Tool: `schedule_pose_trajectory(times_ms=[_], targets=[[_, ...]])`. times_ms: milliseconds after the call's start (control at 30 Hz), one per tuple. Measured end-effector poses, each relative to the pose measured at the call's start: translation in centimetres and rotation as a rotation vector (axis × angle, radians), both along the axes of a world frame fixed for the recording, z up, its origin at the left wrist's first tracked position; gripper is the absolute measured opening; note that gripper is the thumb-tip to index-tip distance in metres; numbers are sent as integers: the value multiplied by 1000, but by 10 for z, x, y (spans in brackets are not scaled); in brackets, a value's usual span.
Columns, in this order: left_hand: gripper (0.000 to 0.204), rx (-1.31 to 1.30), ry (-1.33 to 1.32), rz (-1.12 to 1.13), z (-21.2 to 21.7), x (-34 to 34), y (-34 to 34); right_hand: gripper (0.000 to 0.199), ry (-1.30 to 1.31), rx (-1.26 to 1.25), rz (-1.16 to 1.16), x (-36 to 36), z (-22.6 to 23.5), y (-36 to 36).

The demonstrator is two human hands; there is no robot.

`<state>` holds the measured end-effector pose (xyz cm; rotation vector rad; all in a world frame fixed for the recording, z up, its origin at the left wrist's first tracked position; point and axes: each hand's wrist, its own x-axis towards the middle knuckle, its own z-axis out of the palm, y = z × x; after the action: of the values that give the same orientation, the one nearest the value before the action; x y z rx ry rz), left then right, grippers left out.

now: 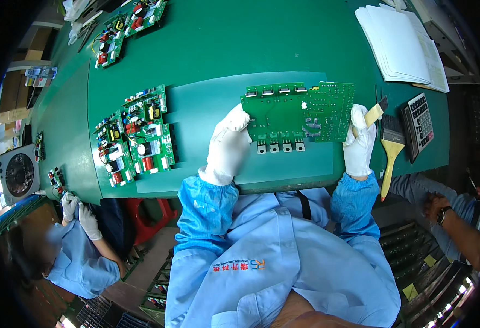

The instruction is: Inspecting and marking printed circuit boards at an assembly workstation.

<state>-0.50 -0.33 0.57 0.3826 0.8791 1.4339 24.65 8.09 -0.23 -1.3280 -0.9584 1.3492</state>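
Note:
A green circuit board (284, 116) is held up over the mat, its solder side facing me. Several black transistors with metal tabs stick out along its near edge. My left hand (228, 143), in a white glove, is closed on the board's left edge. With its fingers at the board's right edge, my gloved right hand (358, 139) also grips a small brush (375, 113) with a pale handle and dark bristles. Beside that hand lies a larger yellow-handled brush (392, 156) at the table edge.
Populated circuit boards (136, 136) lie left of the mat, with more boards (111, 44) at the far left. A calculator (418, 123) and stacked papers (396, 46) are on the right. A gloved co-worker (81, 240) sits at left near a fan (19, 170); another person's arm (458, 229) is at right.

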Motion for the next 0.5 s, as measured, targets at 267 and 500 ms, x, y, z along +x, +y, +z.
schedule_pose_trajectory(times_ms=[267,500], targets=[[41,283,344,-72,0,-6,3,35,-53,252,94,0,-5,-2],[41,403,308,-80,7,-4,6,41,-217,390,83,-3,-8,1]])
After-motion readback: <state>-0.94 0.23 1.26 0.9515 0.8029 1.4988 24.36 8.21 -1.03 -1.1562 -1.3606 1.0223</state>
